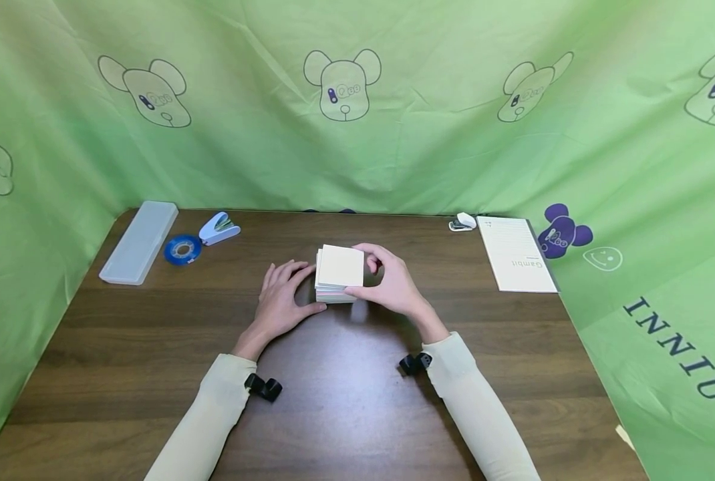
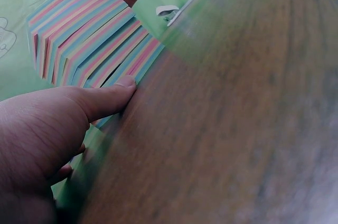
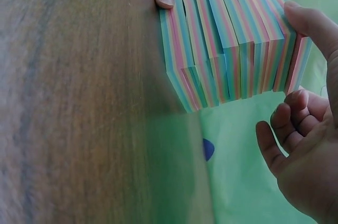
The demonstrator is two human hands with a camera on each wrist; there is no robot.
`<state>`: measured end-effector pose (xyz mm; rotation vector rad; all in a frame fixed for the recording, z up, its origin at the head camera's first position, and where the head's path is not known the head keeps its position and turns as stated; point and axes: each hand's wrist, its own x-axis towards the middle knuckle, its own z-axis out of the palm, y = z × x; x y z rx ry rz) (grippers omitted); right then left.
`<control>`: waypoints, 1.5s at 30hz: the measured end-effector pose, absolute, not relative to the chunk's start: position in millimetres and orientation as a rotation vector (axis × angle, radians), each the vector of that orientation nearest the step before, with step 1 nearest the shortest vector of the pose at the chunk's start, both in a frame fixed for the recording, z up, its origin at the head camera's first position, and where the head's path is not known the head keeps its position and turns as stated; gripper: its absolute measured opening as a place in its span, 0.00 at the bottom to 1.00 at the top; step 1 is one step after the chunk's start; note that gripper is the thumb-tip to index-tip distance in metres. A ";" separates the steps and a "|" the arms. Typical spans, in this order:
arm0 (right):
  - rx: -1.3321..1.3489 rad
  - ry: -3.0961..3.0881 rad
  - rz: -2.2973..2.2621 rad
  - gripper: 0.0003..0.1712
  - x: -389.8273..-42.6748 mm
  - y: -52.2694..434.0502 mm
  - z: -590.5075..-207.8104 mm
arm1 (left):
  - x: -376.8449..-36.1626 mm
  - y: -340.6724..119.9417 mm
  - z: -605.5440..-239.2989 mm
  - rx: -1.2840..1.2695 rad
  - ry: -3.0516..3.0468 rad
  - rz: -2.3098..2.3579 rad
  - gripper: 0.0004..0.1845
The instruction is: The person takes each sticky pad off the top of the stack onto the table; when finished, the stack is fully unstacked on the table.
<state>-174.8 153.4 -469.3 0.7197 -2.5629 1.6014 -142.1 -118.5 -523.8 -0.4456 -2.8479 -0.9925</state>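
A tall stack of sticky notes (image 1: 341, 266) stands mid-table, its top sheet pale cream. Blue, pink, yellow and green layers show along its sides in the right wrist view, in slightly offset blocks. My left hand (image 1: 278, 300) holds the stack low on its left, thumb (image 2: 117, 96) pressed near the bottom edge and index finger reaching round the far side. On the right, my right hand (image 1: 393, 284) pinches the upper part between the thumb (image 3: 311, 23) in front and the index finger behind. Its other fingers curl loosely beside the stack.
At the back left lie a pale plastic case (image 1: 139, 244), a blue tape roll (image 1: 173, 251) and a light-blue stapler (image 1: 218, 229). A small white clip-like item (image 1: 464, 221) and a white notepad (image 1: 514, 257) lie back right. Green cloth (image 1: 345, 167) hangs behind the table.
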 end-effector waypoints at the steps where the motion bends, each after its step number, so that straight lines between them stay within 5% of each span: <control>1: 0.719 -2.557 1.609 0.42 -174.9 153.9 -469.5 | -142.4 -118.6 -524.2 -0.447 -2.848 -0.995 0.47; 28: 0.547 -2.418 1.684 0.44 -191.6 194.8 -460.7 | -142.5 -118.6 -524.9 -0.454 -2.836 -1.009 0.48; 36: 0.524 -2.432 1.629 0.38 -182.0 199.4 -438.2 | -143.0 -118.4 -526.9 -0.451 -2.836 -1.005 0.48; 45: 0.480 -2.496 1.578 0.41 -210.6 226.4 -482.3 | -142.7 -118.5 -524.5 -0.445 -2.855 -1.012 0.48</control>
